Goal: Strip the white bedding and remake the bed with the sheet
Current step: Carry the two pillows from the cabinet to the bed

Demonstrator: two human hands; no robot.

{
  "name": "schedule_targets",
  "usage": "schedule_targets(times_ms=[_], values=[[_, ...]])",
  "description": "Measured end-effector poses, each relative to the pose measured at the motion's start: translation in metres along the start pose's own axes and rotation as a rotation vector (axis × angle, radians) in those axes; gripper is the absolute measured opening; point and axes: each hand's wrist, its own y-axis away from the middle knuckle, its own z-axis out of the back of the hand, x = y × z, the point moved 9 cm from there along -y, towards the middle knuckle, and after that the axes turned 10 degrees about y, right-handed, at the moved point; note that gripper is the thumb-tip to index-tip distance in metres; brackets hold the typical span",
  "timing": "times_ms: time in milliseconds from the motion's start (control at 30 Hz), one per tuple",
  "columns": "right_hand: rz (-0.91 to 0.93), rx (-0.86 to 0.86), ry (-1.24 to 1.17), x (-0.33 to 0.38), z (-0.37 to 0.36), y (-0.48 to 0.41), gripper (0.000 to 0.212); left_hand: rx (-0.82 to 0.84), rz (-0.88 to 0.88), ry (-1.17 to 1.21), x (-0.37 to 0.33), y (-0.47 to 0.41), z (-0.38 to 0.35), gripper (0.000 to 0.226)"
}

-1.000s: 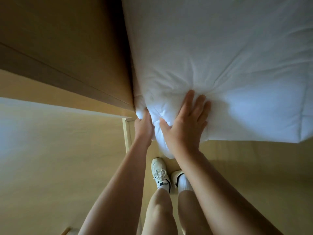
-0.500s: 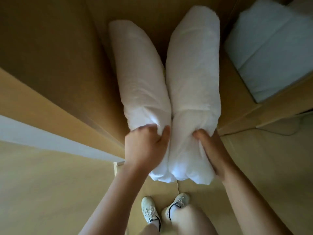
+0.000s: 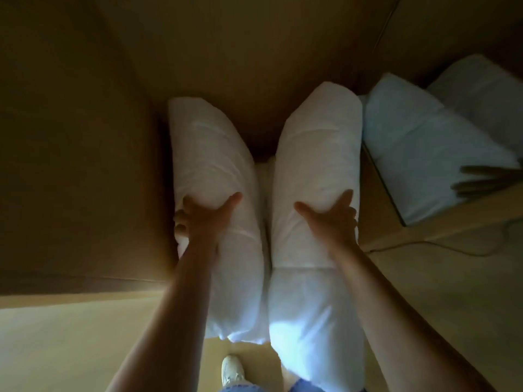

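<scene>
White load: left pillow (image 3: 215, 165), right pillow (image 3: 317, 154); side by side, both carried
Axis: long axes run away from the body
Fingers (image 3: 181, 222): left hand (image 3: 206, 219) clamped across left pillow; right hand (image 3: 331, 219) likewise on right pillow
Bed (image 3: 424, 154): right of both; right hand nearer

Left white bundle (image 3: 215, 165): long, plump, creased, held lengthwise.
Right white bundle (image 3: 317, 154): longer, plump, held just beside it.
</scene>
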Motion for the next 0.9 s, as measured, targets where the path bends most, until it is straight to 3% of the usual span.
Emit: schedule_targets(times_ms=[100, 233, 400, 533, 667, 767, 900], values=[[-0.020, 0.019, 0.068, 0.023, -0.018, -0.025, 0.132, 0.080, 0.133, 0.010, -0.009, -0.040, -0.008, 0.137], [-0.018, 0.088, 0.124, 0.022, -0.052, -0.044, 0.117, 0.050, 0.145, 0.020, -0.009, -0.064, -0.011, 0.139], [0.072, 0.087, 0.156, 0.022, -0.064, -0.057, 0.071, 0.009, 0.065, -0.092, 0.018, -0.047, -0.023, 0.106], [0.210, 0.135, 0.194, 0.027, -0.062, -0.033, 0.068, 0.028, 0.003, -0.030, 0.034, -0.014, -0.015, 0.060], [0.394, 0.157, 0.152, 0.031, -0.044, 0.016, 0.051, 0.003, -0.005, 0.004, 0.060, 0.038, 0.022, 0.061], [0.534, 0.205, 0.123, 0.024, -0.027, 0.061, 0.034, -0.066, -0.114, 0.000, 0.081, 0.097, 0.047, 0.047], [0.647, 0.279, 0.082, -0.017, -0.006, 0.131, 0.021, -0.080, -0.211, -0.036, 0.124, 0.180, 0.071, 0.044]])
